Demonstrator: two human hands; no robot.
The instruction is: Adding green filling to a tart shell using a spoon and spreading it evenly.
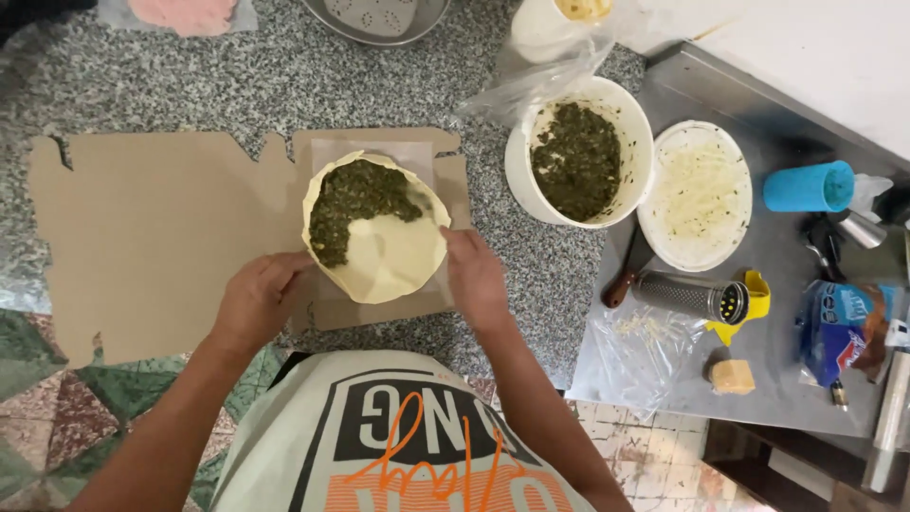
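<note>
Left hand (258, 296) and right hand (476, 275) cupping the near rim of the dough round (389, 248) from either side, fingers curled against its raised edge, gripping it lightly. Lying between both hands on a paper sheet (413, 152) over flattened cardboard (152, 237) on the tabletop (237, 85). Roughly oval, stretching slightly from near to far, green filling (355, 199) covering the far-left half. Beyond the dough's right: white bucket (580, 152) of filling, then a white plate (696, 194).

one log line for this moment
left hand: on dough round's left edge | right hand: on its right edge | dough: half covered with green filling, on cardboard | filling tub: right of dough
</note>
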